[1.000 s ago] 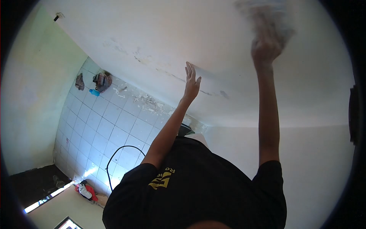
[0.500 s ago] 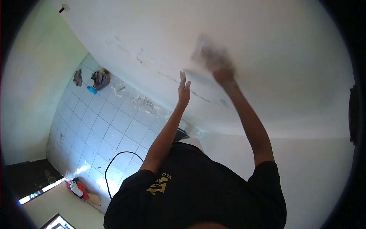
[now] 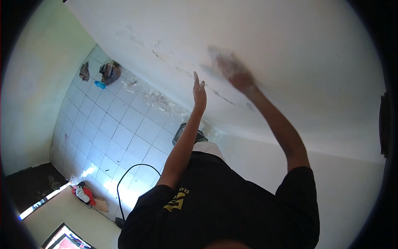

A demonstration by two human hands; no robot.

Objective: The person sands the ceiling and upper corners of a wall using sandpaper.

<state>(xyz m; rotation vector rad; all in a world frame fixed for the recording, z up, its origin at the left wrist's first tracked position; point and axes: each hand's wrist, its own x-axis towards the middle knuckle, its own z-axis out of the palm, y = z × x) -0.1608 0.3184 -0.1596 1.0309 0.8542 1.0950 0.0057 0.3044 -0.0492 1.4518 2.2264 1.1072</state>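
My left hand (image 3: 199,92) rests against the white wall (image 3: 298,45), fingers straight and together, holding nothing. My right hand (image 3: 237,75) is higher and to the right on the same wall, blurred by motion. It presses a pale greyish pad or cloth (image 3: 216,56) to the surface; the blur hides what the thing is. Dark cracks and scuffs (image 3: 224,98) run along the wall just below both hands. My black shirt with yellow print (image 3: 178,199) fills the bottom of the view.
A white tiled floor (image 3: 120,124) lies below, with paint flakes (image 3: 159,99) along the wall's foot. Rags (image 3: 110,72) and a blue bottle (image 3: 99,84) sit far left. A black cable (image 3: 124,182) loops near a red and white bundle (image 3: 84,194). My dark shoe (image 3: 182,133) shows.
My right hand swept from high on the right down and left to just above my left hand, then edged slightly right. My left hand stayed on the wall.
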